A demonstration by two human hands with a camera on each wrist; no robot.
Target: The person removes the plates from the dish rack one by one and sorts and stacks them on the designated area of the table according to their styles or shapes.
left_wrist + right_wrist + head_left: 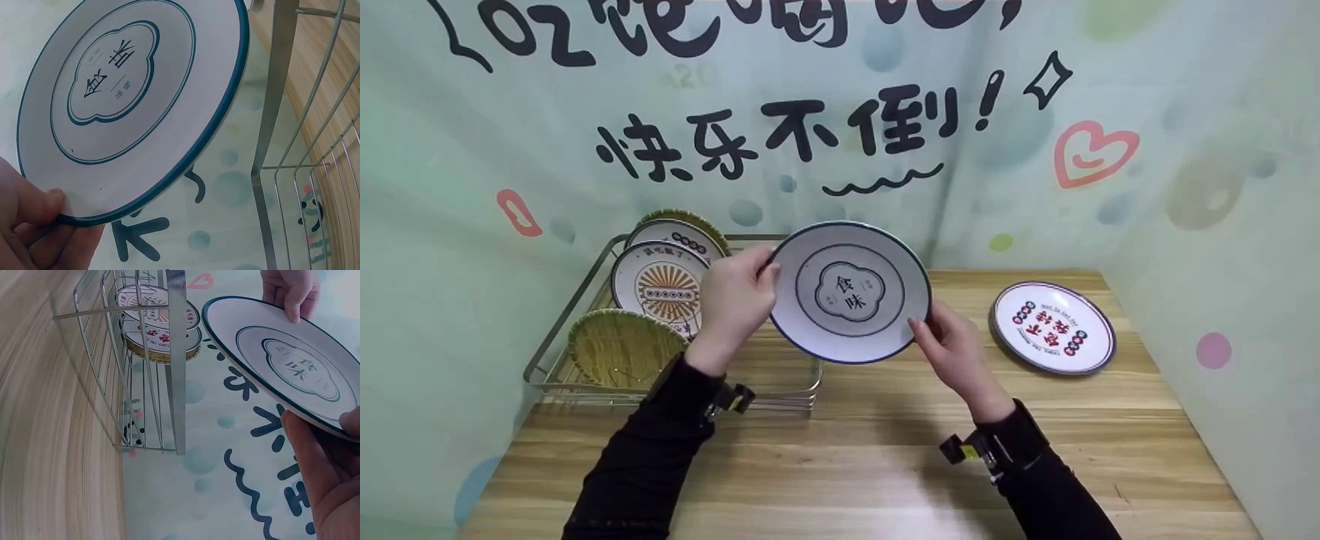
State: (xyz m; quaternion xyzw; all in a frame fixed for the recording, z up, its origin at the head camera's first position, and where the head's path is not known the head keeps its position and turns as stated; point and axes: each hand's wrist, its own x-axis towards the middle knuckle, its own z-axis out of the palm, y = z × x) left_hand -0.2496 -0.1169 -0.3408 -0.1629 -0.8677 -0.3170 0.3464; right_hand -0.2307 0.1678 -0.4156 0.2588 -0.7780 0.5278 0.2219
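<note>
A: Main item and position?
B: White round plate with a blue-green rim and a four-lobed emblem (850, 292), face towards the head camera, held above the pale wood-grain table (825, 480). Clock bearings below run from its centre, head view.

A: Grip, left side?
B: Left hand (737, 294) grips the rim between nine and ten o'clock. Left wrist view: thumb pressed on the face, fingers curled behind.

A: Right side?
B: Right hand (958, 346) grips the rim near four o'clock, thumb on the face, fingers underneath. Both hands therefore pinch the same plate.

A: Nearest fixture?
B: Silver metal wire rack (176, 371), towards eight o'clock, standing on the table. Both wrist views show a gap between rack and held plate.

A: Rack contents?
B: At eight o'clock, nearest the person, a round yellow-green disc with a woven-looking rim (626, 349); material uncertain. At nine, a white round plate with an orange sunburst (666, 289), tilted. Behind it, partly covered, a white round plate with red and dark marks (679, 234), then a round disc with a ribbed golden edge (147, 353).

A: Opposite side?
B: White round plate with red characters and a dark rim (1054, 328), between three and four o'clock, lying face up on the table, well apart from the rack.
</note>
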